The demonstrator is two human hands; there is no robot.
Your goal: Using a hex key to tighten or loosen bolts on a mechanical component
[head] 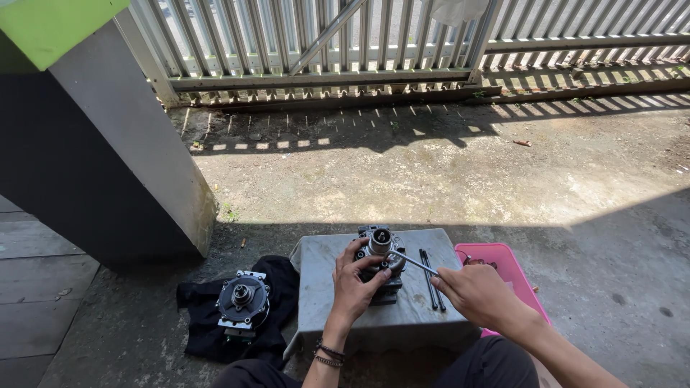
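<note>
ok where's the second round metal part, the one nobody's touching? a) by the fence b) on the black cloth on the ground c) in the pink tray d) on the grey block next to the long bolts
b: the untouched round metal part sits on the black cloth on the ground, to the left of the grey block where both hands work.

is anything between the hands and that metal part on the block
Nothing visible. The left hand already grips the metal part on the grey block, and the right hand holds a thin rod whose tip reaches it.
</note>
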